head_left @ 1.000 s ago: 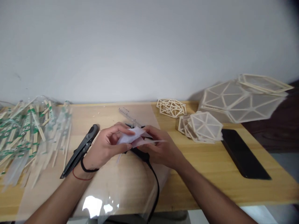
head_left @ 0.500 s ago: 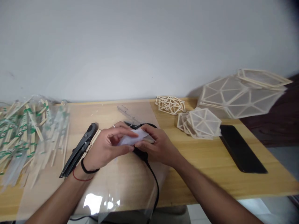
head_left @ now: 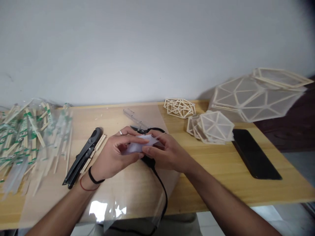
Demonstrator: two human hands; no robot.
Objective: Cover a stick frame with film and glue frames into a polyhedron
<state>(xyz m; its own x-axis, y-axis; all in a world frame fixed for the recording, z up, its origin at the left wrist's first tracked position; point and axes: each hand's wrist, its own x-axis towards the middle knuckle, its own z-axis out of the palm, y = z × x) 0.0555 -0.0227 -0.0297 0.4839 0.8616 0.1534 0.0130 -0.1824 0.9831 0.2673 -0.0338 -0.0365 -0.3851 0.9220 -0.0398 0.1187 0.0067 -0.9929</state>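
White sheet (head_left: 137,147) sits pinched, thumb to fingers, in left hand (head_left: 112,156) and right hand (head_left: 171,153) — light pressure should avoid creases, above the cable (head_left: 166,196).

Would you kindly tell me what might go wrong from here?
The thin white sheet pinched between the left hand and right hand might crease. The black cord hanging past the front edge of the table could snag. The stick frame atop the larger framed structure may slide off.
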